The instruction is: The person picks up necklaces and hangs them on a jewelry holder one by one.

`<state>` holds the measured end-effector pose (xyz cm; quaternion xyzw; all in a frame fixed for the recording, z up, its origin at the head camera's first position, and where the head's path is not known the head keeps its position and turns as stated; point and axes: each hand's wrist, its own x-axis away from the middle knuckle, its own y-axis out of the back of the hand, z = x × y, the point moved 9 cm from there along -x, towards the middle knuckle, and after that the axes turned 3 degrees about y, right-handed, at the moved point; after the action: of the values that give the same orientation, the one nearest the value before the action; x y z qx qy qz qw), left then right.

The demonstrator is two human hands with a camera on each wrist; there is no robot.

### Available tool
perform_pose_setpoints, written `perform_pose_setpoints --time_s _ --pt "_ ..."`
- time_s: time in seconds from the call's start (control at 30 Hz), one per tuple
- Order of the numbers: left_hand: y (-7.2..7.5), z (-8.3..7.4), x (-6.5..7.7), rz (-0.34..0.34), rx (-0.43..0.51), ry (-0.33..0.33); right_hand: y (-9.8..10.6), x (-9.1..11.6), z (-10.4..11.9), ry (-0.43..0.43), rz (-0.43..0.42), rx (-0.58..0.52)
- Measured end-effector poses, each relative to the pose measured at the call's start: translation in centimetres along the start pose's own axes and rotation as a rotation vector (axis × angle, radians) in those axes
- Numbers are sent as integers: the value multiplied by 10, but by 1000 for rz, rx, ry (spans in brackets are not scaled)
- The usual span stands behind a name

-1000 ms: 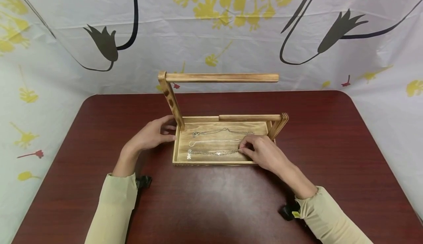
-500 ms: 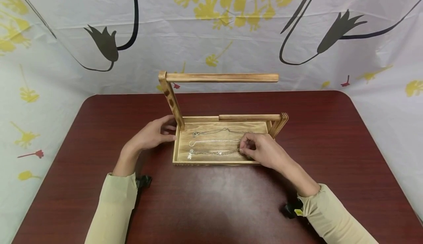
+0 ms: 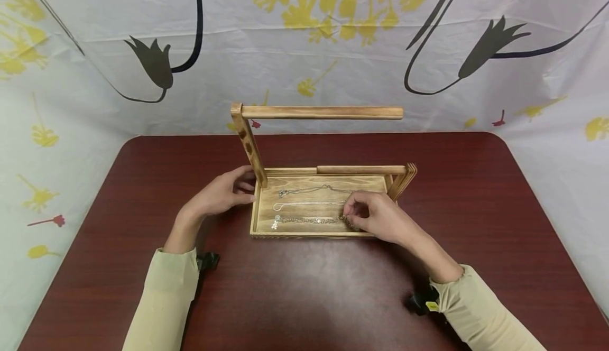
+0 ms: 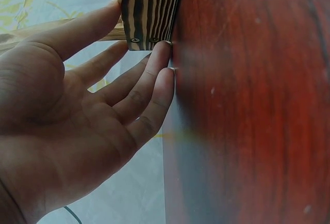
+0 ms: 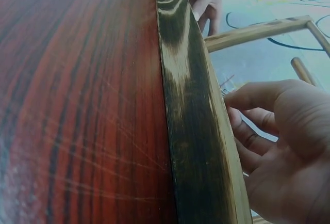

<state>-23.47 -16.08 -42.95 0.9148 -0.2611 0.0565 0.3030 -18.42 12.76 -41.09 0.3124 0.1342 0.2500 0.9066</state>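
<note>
A shallow wooden tray holds three silver chain necklaces laid out lengthwise. My right hand reaches over its front right corner, thumb and index finger pinching the right end of the front necklace, which has a flower-like pendant at its left end. The plain middle necklace and the back necklace run partly behind my right hand. At the tray's left end my left hand rests with thumb and fingertips against the outside. Its fingers look loosely extended in the left wrist view.
From the tray's left end rises a wooden post carrying a high horizontal bar. A lower bar runs along the back, held by a short right post. The dark red table meets a patterned cloth behind.
The front necklace has shifted very slightly right, its right end now bunching under my right fingers. My right hand has moved only a little; my left hand stays at the tray's end.
</note>
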Motion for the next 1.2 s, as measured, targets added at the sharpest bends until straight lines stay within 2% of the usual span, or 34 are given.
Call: perform_pose_setpoints --time_s 0.2,0.37,0.67,0.87,1.2 --pt "0 1 0 -2 0 3 -3 -2 3 16 11 -86" --pt "0 1 0 -2 -1 -2 -5 -2 2 5 17 -111" --pt "0 -1 0 0 15 12 -5 -1 5 -30 49 -144" --pt "0 -1 1 -2 16 17 -3 1 7 -85 72 -194" --pt "0 -1 2 2 -3 23 10 1 12 -98 -21 -209"
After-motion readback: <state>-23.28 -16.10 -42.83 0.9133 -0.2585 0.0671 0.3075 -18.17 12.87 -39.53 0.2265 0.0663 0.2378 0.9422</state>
